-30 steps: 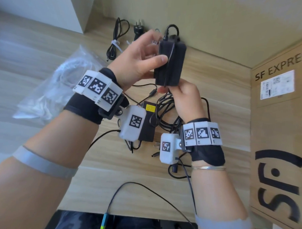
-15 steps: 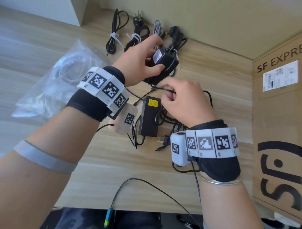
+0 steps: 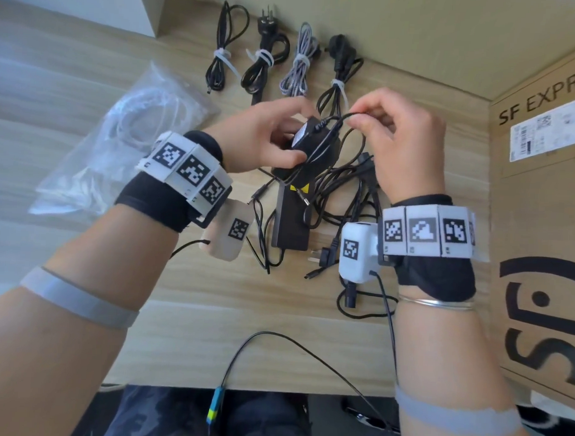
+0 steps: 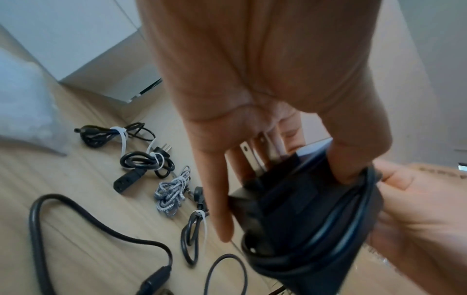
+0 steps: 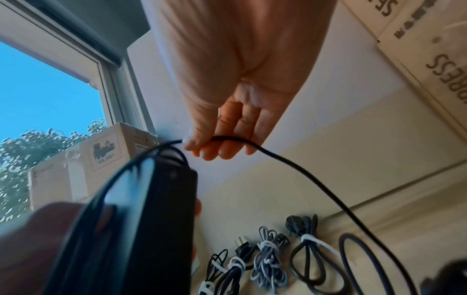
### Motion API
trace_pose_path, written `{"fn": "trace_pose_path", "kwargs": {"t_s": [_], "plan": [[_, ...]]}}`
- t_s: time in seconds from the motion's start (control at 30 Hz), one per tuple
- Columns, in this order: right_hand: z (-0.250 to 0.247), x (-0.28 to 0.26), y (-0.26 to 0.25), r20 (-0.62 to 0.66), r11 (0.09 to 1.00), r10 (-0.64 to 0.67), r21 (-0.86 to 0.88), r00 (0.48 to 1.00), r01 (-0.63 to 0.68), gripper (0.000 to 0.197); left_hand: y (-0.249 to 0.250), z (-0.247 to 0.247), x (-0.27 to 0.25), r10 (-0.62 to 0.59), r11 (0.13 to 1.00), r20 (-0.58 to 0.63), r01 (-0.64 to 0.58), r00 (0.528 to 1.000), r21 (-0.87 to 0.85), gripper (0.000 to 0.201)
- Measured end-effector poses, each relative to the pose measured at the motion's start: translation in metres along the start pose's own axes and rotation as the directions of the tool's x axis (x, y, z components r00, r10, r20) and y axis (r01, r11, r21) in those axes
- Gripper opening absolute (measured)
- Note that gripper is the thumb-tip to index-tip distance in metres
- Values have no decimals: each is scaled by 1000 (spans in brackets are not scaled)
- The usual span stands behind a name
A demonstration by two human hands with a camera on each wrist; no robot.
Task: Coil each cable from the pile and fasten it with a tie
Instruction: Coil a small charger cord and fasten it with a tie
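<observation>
My left hand [image 3: 290,143] grips a small black power adapter [image 3: 316,147] above the table, with a few turns of its thin black cable [image 3: 343,117] wound round it. In the left wrist view the left hand [image 4: 285,207] holds the adapter [image 4: 298,199] between thumb and fingers, metal prongs pointing up. My right hand [image 3: 356,117] pinches the cable just past the adapter's far end. The right wrist view shows the right hand [image 5: 202,144] pinching the cable [image 5: 290,165] above the adapter [image 5: 151,219]. A loose pile of black cables [image 3: 339,190] lies under both hands.
Several tied coils [image 3: 260,58] lie in a row along the back wall. A larger black adapter [image 3: 291,223] sits in the pile. A clear bag of white ties [image 3: 126,137] lies to the left. A big cardboard box [image 3: 541,200] stands on the right.
The adapter came down from upright and high to tilted and low in my left hand. My right hand moved from under it to its far right, drawing the cable over its end.
</observation>
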State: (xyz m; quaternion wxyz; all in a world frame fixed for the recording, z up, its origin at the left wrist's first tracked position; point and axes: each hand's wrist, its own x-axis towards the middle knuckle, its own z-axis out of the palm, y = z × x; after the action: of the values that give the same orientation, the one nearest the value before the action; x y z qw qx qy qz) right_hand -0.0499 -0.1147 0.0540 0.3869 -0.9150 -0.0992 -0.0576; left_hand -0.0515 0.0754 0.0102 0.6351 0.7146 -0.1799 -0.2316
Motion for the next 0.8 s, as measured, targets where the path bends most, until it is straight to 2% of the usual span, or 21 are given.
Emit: {"fn": "trace_pose_path", "kwargs": {"t_s": [0.07, 0.17, 0.27, 0.4, 0.53, 0.6, 0.7, 0.8], "plan": [[5, -2, 2, 11, 998, 38, 44, 999, -39, 11, 4, 1, -3, 60, 984, 14, -57, 998, -167, 28], [18, -6, 5, 56, 990, 89, 108, 994, -95, 17, 14, 0, -6, 146, 951, -53, -155, 988, -266, 25], [33, -11, 4, 83, 974, 185, 114, 979, -194, 20, 18, -1, -9, 138, 928, -114, -168, 984, -333, 25], [50, -14, -3, 88, 952, 231, 185, 969, -244, 24, 16, -3, -14, 117, 882, -137, -166, 984, -441, 21], [57, -17, -10, 232, 947, 252, 140, 939, -289, 26, 16, -8, -20, 120, 846, -245, -229, 962, -482, 20], [61, -21, -15, 256, 959, 229, 109, 939, -263, 25, 17, -12, -21, 97, 839, -303, -242, 948, -488, 20], [69, -26, -21, 307, 968, 213, 64, 928, -243, 20, 17, -17, -22, 82, 878, -346, -232, 935, -419, 20], [73, -28, -29, 385, 971, 221, 2, 896, -240, 29, 14, -22, -24, 57, 917, -399, -206, 915, -341, 22]]}}
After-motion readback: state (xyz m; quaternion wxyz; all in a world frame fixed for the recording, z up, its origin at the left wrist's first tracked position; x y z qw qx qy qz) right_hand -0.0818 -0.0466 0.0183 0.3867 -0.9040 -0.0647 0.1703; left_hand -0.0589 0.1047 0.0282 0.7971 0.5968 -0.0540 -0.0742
